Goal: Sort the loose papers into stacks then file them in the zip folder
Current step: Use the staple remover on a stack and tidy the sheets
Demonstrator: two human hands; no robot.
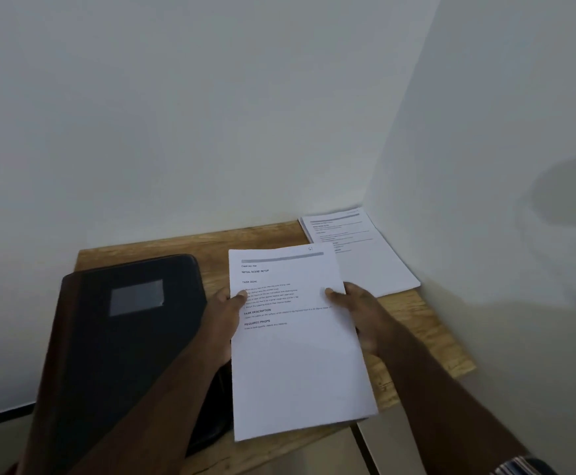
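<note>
At the middle of the frame, two hands hold a stack of papers (296, 341) by its long edges. The left hand (223, 323) grips the left edge, its thumb laid across the printed top sheet, the other fingers hidden beneath the pages. The right hand (361, 313) grips the right edge the same way, thumb on top near the lines of text, fingers curled under and out of sight. The stack is several sheets thick, as its lower right corner shows, and its near end juts past the front edge of the tabletop (427, 330). Whether the far end rests on the wood or hangs just above it, I cannot tell. The top sheet bears a grey bar near its head, bold headings and short lines of print below.

Left of the held stack lies the zip folder (118, 344), dark and closed, with a pale rectangular window on its cover; the left forearm crosses over its lower right part. Its near end also runs off the tabletop toward the lower left of the frame.

Toward the upper right of the tabletop, tucked into the corner where the two white walls meet, lies a second stack of papers (365, 255), flat, printed side up, its near left corner covered by the held stack. At the lower right corner of the frame a striped sleeve (516, 466) shows on the right arm.
</note>
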